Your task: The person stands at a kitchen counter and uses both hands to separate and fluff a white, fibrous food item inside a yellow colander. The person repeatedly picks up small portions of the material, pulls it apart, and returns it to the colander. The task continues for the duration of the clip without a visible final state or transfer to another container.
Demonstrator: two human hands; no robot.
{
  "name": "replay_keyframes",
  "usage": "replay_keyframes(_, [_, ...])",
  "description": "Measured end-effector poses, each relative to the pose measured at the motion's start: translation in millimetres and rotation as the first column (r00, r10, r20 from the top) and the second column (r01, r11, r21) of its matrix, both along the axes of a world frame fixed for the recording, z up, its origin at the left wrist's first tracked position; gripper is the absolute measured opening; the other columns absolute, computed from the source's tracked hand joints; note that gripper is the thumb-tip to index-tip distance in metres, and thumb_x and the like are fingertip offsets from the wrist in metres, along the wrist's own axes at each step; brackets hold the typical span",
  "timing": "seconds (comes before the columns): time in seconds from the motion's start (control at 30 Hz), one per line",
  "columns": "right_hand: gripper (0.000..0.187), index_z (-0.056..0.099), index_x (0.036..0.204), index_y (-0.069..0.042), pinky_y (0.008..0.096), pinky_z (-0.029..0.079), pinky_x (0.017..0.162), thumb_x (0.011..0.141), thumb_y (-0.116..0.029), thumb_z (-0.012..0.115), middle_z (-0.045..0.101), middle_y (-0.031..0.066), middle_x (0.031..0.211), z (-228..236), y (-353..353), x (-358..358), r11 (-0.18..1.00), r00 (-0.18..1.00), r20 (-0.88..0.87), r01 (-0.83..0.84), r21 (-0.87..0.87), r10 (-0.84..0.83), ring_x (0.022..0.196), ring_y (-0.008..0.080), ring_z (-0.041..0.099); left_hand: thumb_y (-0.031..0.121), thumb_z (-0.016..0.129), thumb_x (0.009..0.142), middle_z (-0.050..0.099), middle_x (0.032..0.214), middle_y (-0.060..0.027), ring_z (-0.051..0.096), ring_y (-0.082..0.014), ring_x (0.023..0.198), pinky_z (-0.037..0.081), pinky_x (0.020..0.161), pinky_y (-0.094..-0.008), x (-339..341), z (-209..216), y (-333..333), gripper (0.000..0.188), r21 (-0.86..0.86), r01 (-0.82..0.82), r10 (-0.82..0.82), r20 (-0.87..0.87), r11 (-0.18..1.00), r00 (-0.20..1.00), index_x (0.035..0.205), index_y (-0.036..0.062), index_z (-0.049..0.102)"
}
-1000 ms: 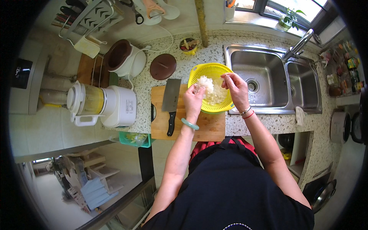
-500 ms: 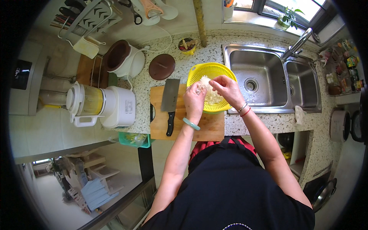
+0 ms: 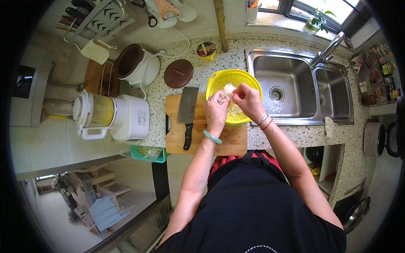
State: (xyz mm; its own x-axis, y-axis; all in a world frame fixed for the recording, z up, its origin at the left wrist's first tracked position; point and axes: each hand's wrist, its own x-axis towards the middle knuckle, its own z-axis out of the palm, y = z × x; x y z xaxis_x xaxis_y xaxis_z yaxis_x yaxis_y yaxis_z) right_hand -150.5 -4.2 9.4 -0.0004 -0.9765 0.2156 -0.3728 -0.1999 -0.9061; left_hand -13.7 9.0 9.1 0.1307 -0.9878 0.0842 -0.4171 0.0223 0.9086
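A pale, frilly white clump (image 3: 228, 88), its exact kind unclear, is gripped by my left hand (image 3: 216, 110) above the yellow colander (image 3: 242, 76). My right hand (image 3: 249, 102) pinches at the clump's right side with thumb and forefinger; whatever sits between those fingertips is too small to make out. Loose whitish pieces (image 3: 235, 111) lie inside the colander, partly covered by my hands. The colander rests partly on a wooden cutting board (image 3: 175, 139). To the left of my hands, a cleaver (image 3: 187, 105) lies flat on that board, black handle toward me.
A steel double sink (image 3: 282, 80) with a faucet (image 3: 329, 48) is on the right. Leftward stand a white blender machine (image 3: 130, 118), a white pot (image 3: 145, 67) and a brown lid (image 3: 178, 74). A small yellow tub (image 3: 206, 52) sits at the back, and a green bin (image 3: 158, 155) hangs below the counter edge.
My right hand has shifted slightly, its fingers curling closer to the left hand and the clump. The left hand still grips the clump in nearly the same place.
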Motion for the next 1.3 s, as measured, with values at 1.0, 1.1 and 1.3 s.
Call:
replay_keyframes(1.0, [0.012, 0.063, 0.085, 0.001, 0.0326, 0.053, 0.06, 0.081, -0.009, 0.067, 0.066, 0.0142, 0.072, 1.6, 1.7, 3.2, 0.999, 0.999, 0.011, 0.035, -0.026, -0.034, 0.065, 0.0244, 0.067, 0.005, 0.068, 0.081, 0.071, 0.087, -0.0129, 0.065, -0.0143, 0.074, 0.05, 0.067, -0.0278, 0.6, 4.1, -1.4, 0.026, 0.004, -0.044, 0.044, -0.016, 0.999, 0.999, 0.105, -0.0031, 0.064])
replay_keyframes(1.1, [0.01, 0.062, 0.084, 0.001, 0.0329, 0.052, 0.06, 0.08, -0.008, 0.066, 0.065, 0.015, 0.071, 0.5, 1.1, 5.3, 0.998, 1.0, -0.003, 0.023, -0.051, -0.023, 0.064, 0.0259, 0.066, 0.005, 0.068, 0.081, 0.071, 0.087, -0.0128, 0.065, -0.0142, 0.075, 0.05, 0.067, -0.0274, 1.6, 3.2, -1.6, 0.026, -0.005, -0.047, 0.047, -0.02, 0.999, 0.999, 0.105, -0.003, 0.064])
replay_keyframes(1.3, [0.009, 0.062, 0.085, 0.0, 0.0331, 0.051, 0.06, 0.08, -0.007, 0.065, 0.064, 0.0157, 0.072, 0.5, 2.5, 6.3, 0.995, 0.999, -0.048, 0.01, -0.098, -0.015, 0.065, 0.0268, 0.065, 0.006, 0.068, 0.082, 0.071, 0.087, -0.0098, 0.063, -0.0121, 0.074, 0.05, 0.068, -0.0269, 2.6, 7.7, -1.3, 0.025, 0.069, -0.044, 0.049, -0.078, 0.997, 0.996, 0.105, -0.003, 0.064])
